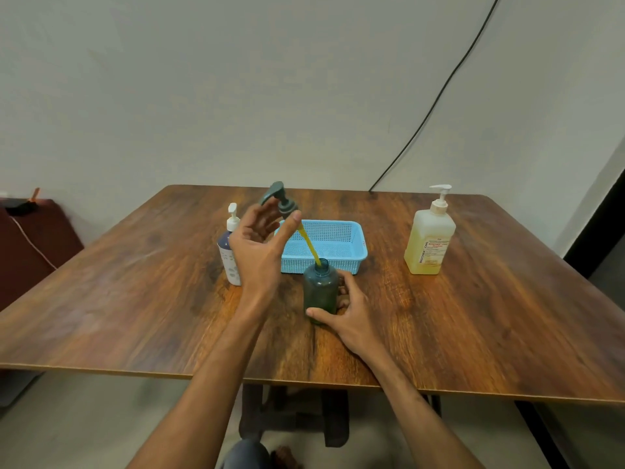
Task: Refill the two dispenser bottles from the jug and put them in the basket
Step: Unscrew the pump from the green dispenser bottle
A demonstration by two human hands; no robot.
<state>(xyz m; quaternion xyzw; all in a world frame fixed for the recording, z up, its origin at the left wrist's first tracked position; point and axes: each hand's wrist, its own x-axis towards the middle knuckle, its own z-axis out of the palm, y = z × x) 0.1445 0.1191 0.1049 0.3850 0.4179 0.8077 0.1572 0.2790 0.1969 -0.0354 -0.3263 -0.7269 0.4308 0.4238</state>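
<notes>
At the table's centre, you had the green bottle (320, 291) standing upright, just in front of the blue basket (351, 235), which lay at twelve o'clock from it. Your right hand (348, 311) wrapped loosely round its base, thumb in front and fingers behind. Your left hand (258, 247) was raised at ten o'clock of the bottle, thumb and fingertips pinching the collar of the grey pump head (282, 201), the other fingers spread; its yellow-coated dip tube (309, 243) slanted down with the tip at the bottle mouth.

The tube looked wet, so I judged a drip onto the table (473, 316) or into the basket likely if you swung it sideways. A slanted pull could also catch the tip on the rim and tilt the bottle, since your hold was low.

The white bottle (230, 255) stood at nine o'clock, partly behind your wrist; the jug (430, 236) stood well apart at two o'clock, its pump on.
</notes>
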